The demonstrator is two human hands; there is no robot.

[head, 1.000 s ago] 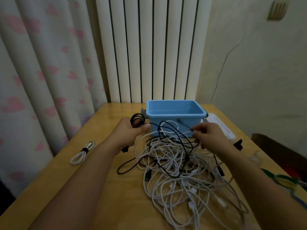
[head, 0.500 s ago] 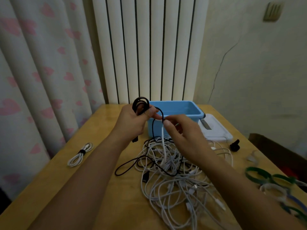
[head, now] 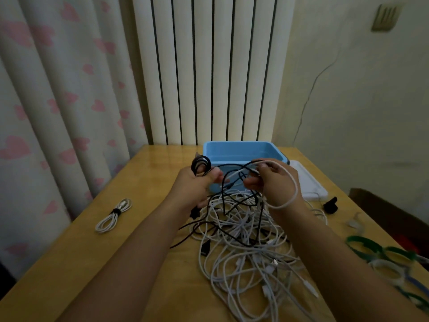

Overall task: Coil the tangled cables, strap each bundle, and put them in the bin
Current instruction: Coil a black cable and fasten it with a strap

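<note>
A tangle of white and black cables point(head: 246, 242) lies on the wooden table point(head: 148, 263) in front of me. My left hand point(head: 197, 184) grips a small coil of black cable point(head: 200, 164), its loops sticking up above the fist. The black cable's free length runs across to my right hand point(head: 271, 182), which pinches it just in front of the blue bin point(head: 241, 151). A white cable loop point(head: 291, 191) is draped over my right hand and wrist. A coiled white cable bundle point(head: 113, 215) with a black strap lies to the left.
Green and white straps point(head: 380, 256) lie at the table's right edge. A white flat lid point(head: 308, 182) sits right of the bin, with a small black clip-like object point(head: 330, 205) near it. Curtain and radiator stand behind the table.
My left hand lifted with the black coil, then dropped slightly. My right hand came in towards it, then moved right along the black cable, and a white loop now hangs over its wrist.
</note>
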